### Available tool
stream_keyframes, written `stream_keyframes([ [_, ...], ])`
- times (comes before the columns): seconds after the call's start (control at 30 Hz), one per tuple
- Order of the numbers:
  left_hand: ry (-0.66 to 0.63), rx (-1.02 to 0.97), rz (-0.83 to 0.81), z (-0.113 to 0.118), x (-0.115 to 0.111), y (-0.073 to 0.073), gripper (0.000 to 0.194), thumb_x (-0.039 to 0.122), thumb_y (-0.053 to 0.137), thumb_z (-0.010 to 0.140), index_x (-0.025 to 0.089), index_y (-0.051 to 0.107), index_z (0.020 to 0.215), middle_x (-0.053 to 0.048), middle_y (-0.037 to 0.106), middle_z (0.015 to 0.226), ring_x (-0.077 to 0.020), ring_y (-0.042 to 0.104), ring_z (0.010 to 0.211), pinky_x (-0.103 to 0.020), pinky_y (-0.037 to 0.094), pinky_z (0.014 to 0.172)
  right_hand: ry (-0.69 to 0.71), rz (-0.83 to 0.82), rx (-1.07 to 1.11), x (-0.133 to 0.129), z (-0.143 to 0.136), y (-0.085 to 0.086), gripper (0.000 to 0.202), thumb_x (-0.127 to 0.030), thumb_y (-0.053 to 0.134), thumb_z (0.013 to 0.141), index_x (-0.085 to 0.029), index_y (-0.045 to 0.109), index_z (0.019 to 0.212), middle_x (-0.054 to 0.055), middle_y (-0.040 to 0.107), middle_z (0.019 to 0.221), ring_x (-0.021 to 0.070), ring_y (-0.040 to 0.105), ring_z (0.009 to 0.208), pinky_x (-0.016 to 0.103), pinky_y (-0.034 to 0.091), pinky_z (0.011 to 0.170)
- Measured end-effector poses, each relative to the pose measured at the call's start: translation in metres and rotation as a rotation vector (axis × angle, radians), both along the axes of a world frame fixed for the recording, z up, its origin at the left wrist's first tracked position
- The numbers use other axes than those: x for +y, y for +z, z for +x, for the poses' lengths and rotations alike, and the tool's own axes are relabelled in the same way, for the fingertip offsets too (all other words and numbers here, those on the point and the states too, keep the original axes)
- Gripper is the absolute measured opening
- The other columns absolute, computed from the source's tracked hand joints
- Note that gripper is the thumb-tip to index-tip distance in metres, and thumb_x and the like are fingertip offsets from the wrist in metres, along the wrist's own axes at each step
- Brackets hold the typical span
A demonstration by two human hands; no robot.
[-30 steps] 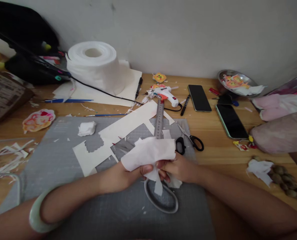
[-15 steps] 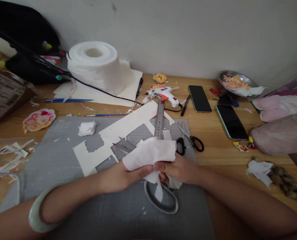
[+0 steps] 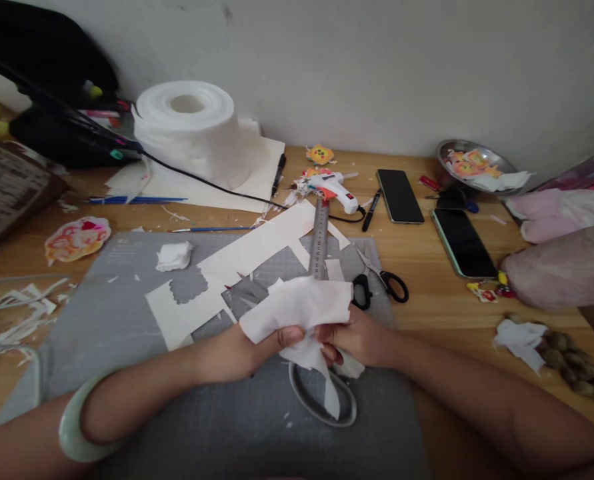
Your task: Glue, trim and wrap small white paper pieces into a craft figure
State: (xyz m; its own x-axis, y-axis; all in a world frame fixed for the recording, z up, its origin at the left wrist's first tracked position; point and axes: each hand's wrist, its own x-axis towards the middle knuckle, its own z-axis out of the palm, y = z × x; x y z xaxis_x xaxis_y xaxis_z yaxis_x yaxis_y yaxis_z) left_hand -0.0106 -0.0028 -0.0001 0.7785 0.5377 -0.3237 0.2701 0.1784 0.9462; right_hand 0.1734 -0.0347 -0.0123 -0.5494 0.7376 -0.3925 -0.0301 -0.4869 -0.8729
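Observation:
A crumpled white tissue (image 3: 297, 303) is gripped between both hands, over the grey cutting mat (image 3: 187, 427). My left hand (image 3: 257, 347) is closed on its left side, thumb on top. On the right side my right hand (image 3: 361, 337) pinches it, with fingers curled underneath. One strip of the tissue dangles across the grey loop handle (image 3: 297, 393) of what look like large scissors lying below. Their middle is hidden by my hands and the tissue. Just beyond, a steel ruler (image 3: 319, 240) and cut white card (image 3: 257, 247) lie on the mat.
Beyond the mat stand a white tissue roll (image 3: 187, 140) and a glue gun (image 3: 339, 190) with its cord. Black-handled scissors (image 3: 389, 283), two phones (image 3: 399, 195) and a metal bowl (image 3: 449, 160) are to the right. Paper scraps (image 3: 17, 313) lie at left.
My left hand has shifted slightly left and its thumb has drawn away from the right one. The tissue is spread a little wider, and its dangling strip hangs lower and further right.

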Motion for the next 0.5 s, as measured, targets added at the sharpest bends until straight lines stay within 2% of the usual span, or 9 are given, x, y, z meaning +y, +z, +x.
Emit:
stream_keyframes([
  [0.17,-0.079,-0.115,-0.102,-0.003,0.002,0.001,0.04,0.037,0.039,0.086,0.015,0.049,0.118,-0.006,0.058,0.115,-0.02,0.05,0.107,-0.027,0.04,0.089,0.04,-0.003,0.176,0.0,0.002,-0.002,0.04,-0.052,0.061,0.065,-0.017,0.043,0.058,-0.008,0.038,0.043,0.0058,0.037,0.041,0.021,0.03,0.043],
  [0.43,-0.193,-0.221,-0.152,0.002,0.004,0.009,0.043,0.044,0.038,0.084,0.014,0.059,0.107,-0.007,0.066,0.097,-0.0216,0.054,0.099,-0.026,0.043,0.083,0.119,-0.015,0.162,0.003,0.01,0.005,0.038,-0.051,0.064,0.063,-0.017,0.049,0.059,-0.004,0.047,0.047,0.008,0.043,0.043,0.022,0.03,0.041],
  [0.5,-0.185,-0.224,-0.139,0.001,0.004,0.009,0.043,0.044,0.038,0.084,0.014,0.061,0.104,-0.006,0.067,0.094,-0.0207,0.056,0.097,-0.025,0.042,0.082,0.121,0.002,0.2,0.003,0.01,0.003,0.038,-0.051,0.065,0.062,-0.016,0.049,0.058,-0.004,0.047,0.048,0.0072,0.042,0.044,0.021,0.031,0.042],
])
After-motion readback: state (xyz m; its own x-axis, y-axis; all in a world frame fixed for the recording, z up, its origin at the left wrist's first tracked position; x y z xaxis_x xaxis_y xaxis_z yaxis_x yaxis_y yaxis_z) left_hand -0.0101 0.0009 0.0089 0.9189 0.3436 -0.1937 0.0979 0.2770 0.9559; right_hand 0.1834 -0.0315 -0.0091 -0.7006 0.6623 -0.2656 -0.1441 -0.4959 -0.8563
